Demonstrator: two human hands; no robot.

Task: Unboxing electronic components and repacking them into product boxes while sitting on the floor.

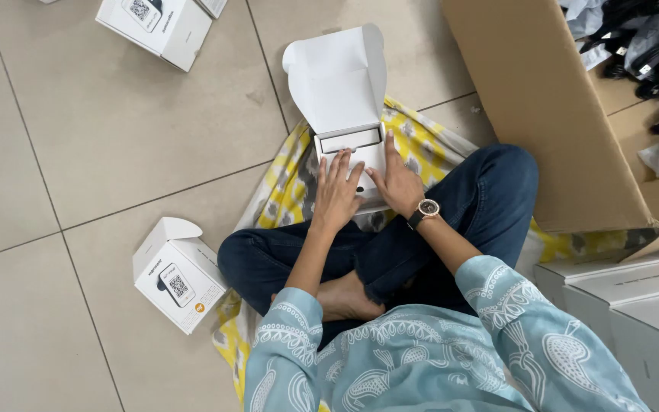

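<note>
Fingers [342, 164] of the left hand [335, 194] lie spread flat inside the small white cardboard box with its lid flipped open [348, 114]; the right hand [397, 179] presses its side, fingers together, on yellow patterned cloth [287, 179].

The fingers [342, 169] hide the open white box's [352, 141] contents; the cardboard carton [551, 114] runs off the top edge.

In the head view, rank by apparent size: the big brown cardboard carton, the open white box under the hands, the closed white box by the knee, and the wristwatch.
1. Brown cardboard carton, cut off by the frame.
2. Open white box, lid raised.
3. Closed white box; close to the open one, so that ranking is unsure.
4. Round wristwatch on the right wrist.
</note>
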